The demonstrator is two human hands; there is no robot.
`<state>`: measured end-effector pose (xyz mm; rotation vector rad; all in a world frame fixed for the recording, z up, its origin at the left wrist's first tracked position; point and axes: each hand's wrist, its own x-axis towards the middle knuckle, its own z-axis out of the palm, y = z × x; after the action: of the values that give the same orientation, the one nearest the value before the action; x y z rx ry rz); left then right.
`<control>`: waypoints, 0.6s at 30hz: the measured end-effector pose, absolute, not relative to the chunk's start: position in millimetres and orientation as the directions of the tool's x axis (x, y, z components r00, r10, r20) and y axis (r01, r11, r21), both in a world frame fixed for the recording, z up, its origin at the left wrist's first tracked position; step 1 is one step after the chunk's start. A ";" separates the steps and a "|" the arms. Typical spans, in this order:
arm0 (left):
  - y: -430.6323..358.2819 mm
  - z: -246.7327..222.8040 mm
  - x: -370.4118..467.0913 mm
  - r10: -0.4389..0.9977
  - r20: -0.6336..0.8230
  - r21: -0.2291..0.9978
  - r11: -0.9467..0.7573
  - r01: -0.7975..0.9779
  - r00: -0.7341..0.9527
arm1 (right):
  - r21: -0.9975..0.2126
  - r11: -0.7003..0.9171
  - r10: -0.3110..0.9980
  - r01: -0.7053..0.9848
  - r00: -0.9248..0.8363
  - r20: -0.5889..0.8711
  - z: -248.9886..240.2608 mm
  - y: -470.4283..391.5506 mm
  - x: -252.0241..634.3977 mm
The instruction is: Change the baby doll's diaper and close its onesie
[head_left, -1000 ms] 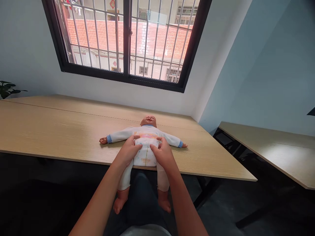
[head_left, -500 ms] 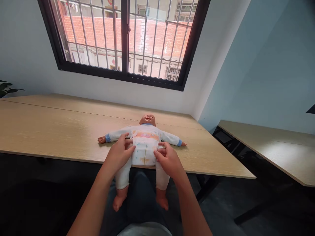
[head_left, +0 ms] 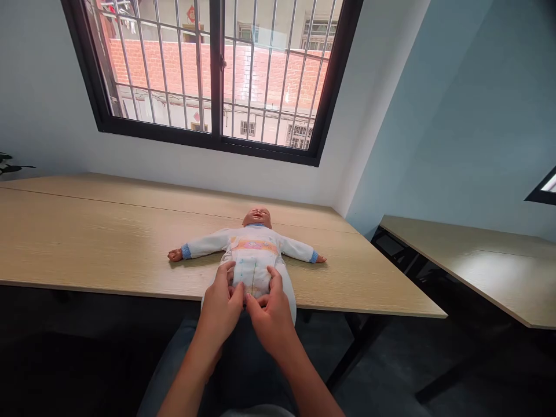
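Note:
A baby doll (head_left: pixel 257 218) in a white outfit with blue cuffs lies face up on the wooden table, arms spread wide. Over its belly and crotch is a white diaper (head_left: pixel 254 263) with an orange printed band at the waist and a line down the middle. My left hand (head_left: pixel 220 301) is closed at the diaper's lower left edge, thumb and fingers curled on it. On the other side my right hand (head_left: pixel 273 313) pinches the lower right part, its thumb close to my left thumb. My hands and forearms hide most of the doll's legs and both feet.
The wooden table (head_left: pixel 108 231) runs along the wall, its front edge just below the doll's body. A second table (head_left: pixel 486 266) stands to the right across a gap. Behind is a barred window (head_left: pixel 217 75); plant leaves (head_left: pixel 13 167) show at far left.
Both hands have moved down and inward from the diaper's sides to its lower part between the legs. The doll's feet, visible before, are now hidden. The view has shifted slightly.

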<state>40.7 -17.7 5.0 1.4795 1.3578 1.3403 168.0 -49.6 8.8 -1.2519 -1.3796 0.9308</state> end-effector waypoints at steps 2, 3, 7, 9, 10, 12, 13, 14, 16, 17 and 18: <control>-12.2 2.2 43.1 0.979 0.185 0.978 -0.176 0.109 -0.084 | -0.984 0.125 0.989 0.126 0.069 0.134 8.6 -41.5 169.2; -9.6 1.7 44.2 0.984 0.162 0.986 -0.159 0.046 -0.074 | -0.991 0.104 0.991 0.079 0.074 0.110 9.4 -37.4 169.9; -1.6 3.2 45.7 0.997 0.076 0.991 -0.079 -0.108 -0.032 | -0.999 0.042 0.999 -0.009 0.021 0.042 16.9 -27.0 171.9; -1.5 3.5 41.6 0.996 0.090 0.992 -0.092 -0.091 -0.026 | -0.998 0.052 0.999 0.029 -0.002 0.052 20.6 -29.1 173.8; -3.0 3.3 38.0 0.993 0.113 0.992 -0.114 -0.056 -0.029 | -0.995 0.072 0.997 0.076 0.001 0.072 21.9 -32.4 175.4; -8.9 2.2 28.6 0.987 0.153 0.987 -0.151 0.053 -0.049 | -0.969 0.116 0.992 0.219 0.018 0.123 22.8 -42.0 179.2; -13.0 1.7 23.8 0.986 0.156 0.982 -0.148 0.119 -0.059 | -0.946 0.130 0.989 0.297 0.023 0.143 22.3 -47.6 181.1; -17.4 1.2 19.6 0.988 0.143 0.975 -0.129 0.182 -0.064 | -0.919 0.138 0.987 0.368 0.023 0.158 21.4 -53.0 182.7; -25.5 0.3 14.9 0.993 0.108 0.955 -0.089 0.285 -0.053 | -0.867 0.161 0.983 0.471 0.007 0.186 18.4 -61.6 184.0; -28.5 -0.1 15.0 0.994 0.105 0.944 -0.086 0.318 -0.040 | -0.848 0.180 0.979 0.499 -0.010 0.201 16.4 -64.0 183.6; -30.5 -0.7 16.5 0.993 0.113 0.938 -0.100 0.331 -0.018 | -0.836 0.202 0.976 0.511 -0.031 0.217 14.1 -64.8 182.4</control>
<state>16.5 -30.5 -0.7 1.5211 1.4297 1.1403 182.4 -64.8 14.1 -1.4209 -1.6611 0.7175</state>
